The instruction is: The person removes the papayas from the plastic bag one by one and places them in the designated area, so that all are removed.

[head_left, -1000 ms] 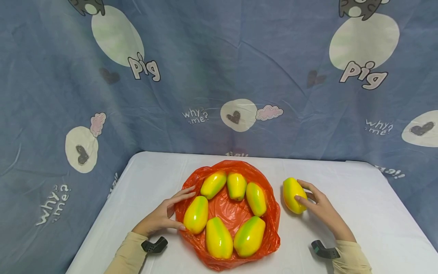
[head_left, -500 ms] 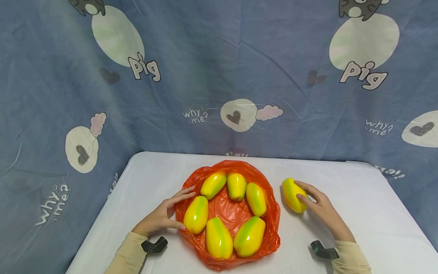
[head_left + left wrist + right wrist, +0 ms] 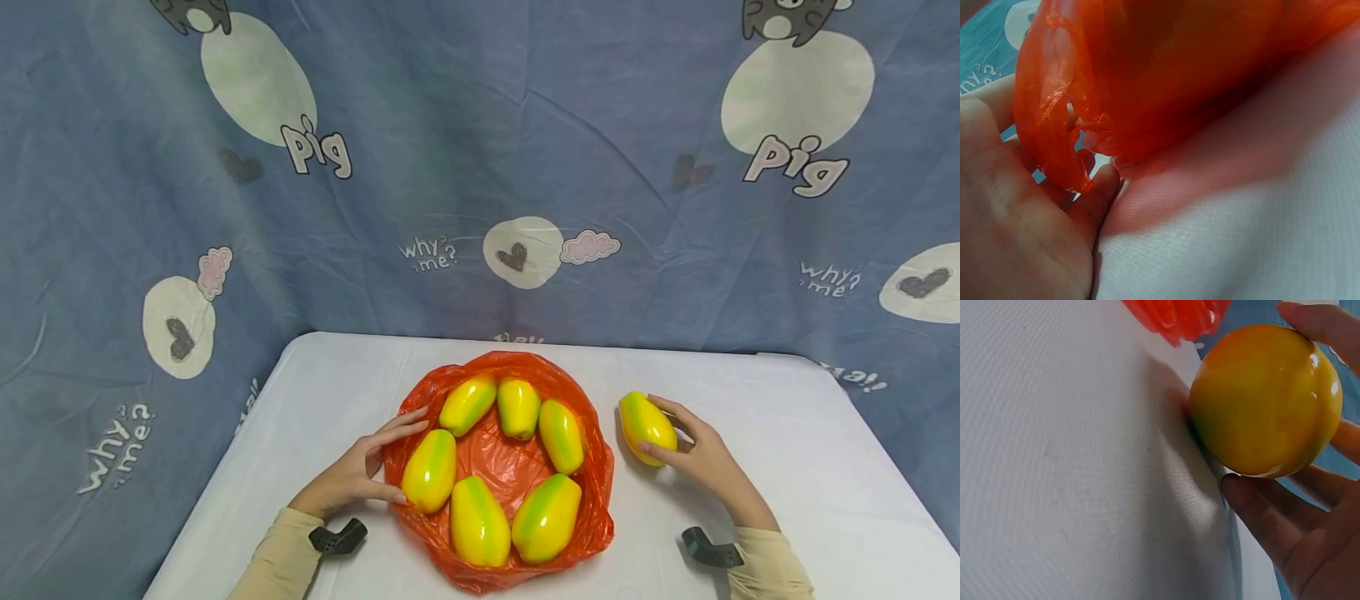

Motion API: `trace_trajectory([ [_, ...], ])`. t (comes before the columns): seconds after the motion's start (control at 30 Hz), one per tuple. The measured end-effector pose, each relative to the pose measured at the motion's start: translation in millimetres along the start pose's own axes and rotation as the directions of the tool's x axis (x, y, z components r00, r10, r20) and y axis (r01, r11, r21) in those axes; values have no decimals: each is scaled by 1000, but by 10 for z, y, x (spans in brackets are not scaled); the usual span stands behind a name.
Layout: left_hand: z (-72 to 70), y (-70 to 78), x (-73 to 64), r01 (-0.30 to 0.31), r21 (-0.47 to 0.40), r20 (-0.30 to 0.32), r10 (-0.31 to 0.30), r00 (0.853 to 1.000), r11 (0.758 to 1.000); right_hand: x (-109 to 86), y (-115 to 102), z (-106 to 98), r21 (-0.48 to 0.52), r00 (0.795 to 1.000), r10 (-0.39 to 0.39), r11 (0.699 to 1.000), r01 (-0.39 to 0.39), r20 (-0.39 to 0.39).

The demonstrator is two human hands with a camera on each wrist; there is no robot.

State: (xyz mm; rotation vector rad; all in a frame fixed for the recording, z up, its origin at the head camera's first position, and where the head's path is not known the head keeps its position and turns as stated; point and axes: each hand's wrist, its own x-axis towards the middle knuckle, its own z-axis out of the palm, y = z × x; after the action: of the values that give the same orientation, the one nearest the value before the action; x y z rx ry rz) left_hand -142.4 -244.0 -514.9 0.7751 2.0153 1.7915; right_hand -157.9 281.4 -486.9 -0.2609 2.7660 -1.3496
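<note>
My right hand (image 3: 699, 442) grips a glossy yellow papaya with a green streak (image 3: 647, 427), thumb across its near side and fingers along its far right. In the right wrist view, the rounded end of this papaya (image 3: 1266, 400) shows close over the white cloth, with a finger beneath it. A red plastic bag (image 3: 491, 454), rim rolled open, stands left of it with several similar papayas (image 3: 480, 521) in a ring inside. My left hand (image 3: 356, 471) holds the bag's left edge. In the left wrist view, the thin plastic (image 3: 1047, 106) runs between thumb and fingers.
The white-covered table (image 3: 810, 467) reaches back to a blue printed curtain (image 3: 450, 150). Bare cloth separates the bag from the papaya at right. A black wrist device (image 3: 339, 537) sits by the left cuff, another black wrist device (image 3: 711, 547) by the right one.
My right thumb has slid toward the near end of the papaya, which has shifted and turned slightly. The left hand and the bag stay where they were.
</note>
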Motion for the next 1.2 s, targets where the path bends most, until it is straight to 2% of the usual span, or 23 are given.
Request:
trace_trajectory([
  [1.2,-1,11,-6,-11,8,3,11,1000,1000,-10,-5,3,-33,1000,-11,999,10,-27],
])
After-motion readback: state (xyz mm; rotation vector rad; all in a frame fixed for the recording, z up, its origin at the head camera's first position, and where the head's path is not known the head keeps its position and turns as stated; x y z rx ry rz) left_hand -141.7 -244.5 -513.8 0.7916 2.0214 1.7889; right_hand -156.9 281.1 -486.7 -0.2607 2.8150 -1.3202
